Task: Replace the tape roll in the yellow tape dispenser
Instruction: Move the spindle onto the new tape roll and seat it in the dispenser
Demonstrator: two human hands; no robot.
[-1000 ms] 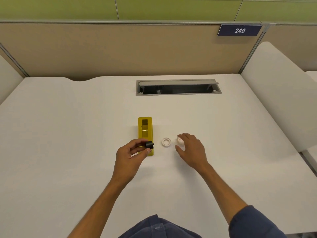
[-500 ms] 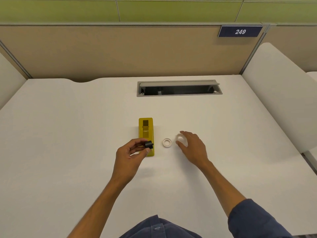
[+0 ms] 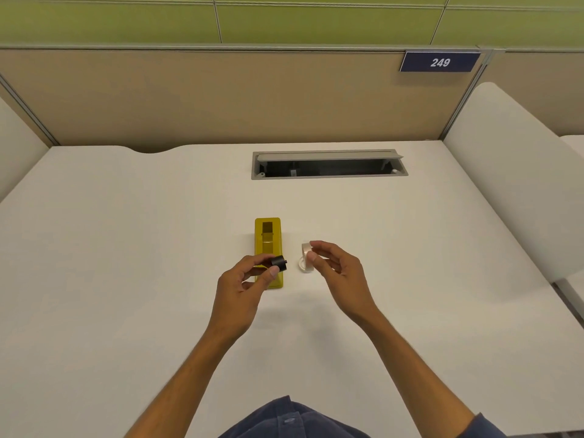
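Lifted off the bench (image 3: 126, 248) since half a second ago, the clear tape roll (image 3: 306, 250) now sits pinched between the thumb and fingers of the right hand (image 3: 335, 268), raised and turned on edge above the empty white core ring (image 3: 304, 265), which lies flat on the bench just right of the dispenser. Across from it, the left hand (image 3: 243, 282) has held its place and grips the black spindle hub (image 3: 278, 262) between thumb and forefinger, its short axle stub pointing right toward the roll; hub and roll are close but apart. Beneath the left hand's fingers, the yellow tape dispenser (image 3: 268, 238) stands on the bench with its roll cradle open and bare. Farther back, a grey cable tray (image 3: 328, 164) is set into the bench, and a blue plate (image 3: 440, 62) reading 249 hangs on the partition.
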